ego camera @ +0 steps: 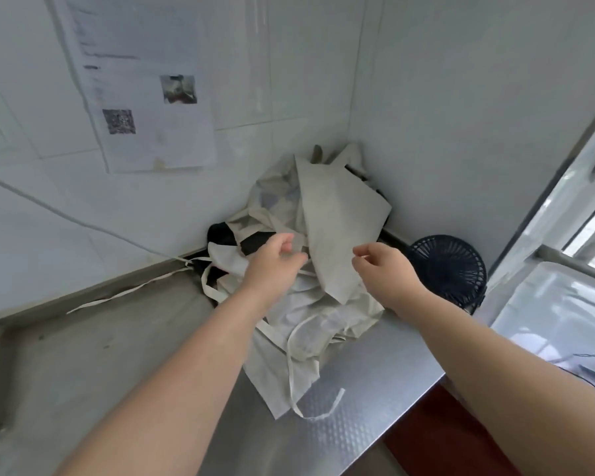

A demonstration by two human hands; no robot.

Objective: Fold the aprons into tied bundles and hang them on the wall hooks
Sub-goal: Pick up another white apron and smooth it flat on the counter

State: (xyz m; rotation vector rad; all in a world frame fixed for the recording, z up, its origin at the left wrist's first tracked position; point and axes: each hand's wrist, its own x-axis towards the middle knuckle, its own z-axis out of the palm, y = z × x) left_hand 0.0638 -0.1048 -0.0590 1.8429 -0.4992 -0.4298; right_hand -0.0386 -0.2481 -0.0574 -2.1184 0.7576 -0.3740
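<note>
A heap of cream aprons [327,314] with black patches lies in the corner of a steel counter [93,355], its long ties trailing left and toward the front edge. One stiff cream panel [337,214] leans up against the corner wall. My left hand [275,259] hovers over the heap with fingers loosely curled, holding nothing. My right hand [382,269] is just right of the panel's lower edge, thumb and forefinger close together; no cloth shows between them. No wall hooks are in view.
A small black fan [450,266] stands on the counter right of the heap. A printed notice [145,94] hangs on the tiled wall, with a white cable [62,211] running down it. A window frame [571,214] is at right.
</note>
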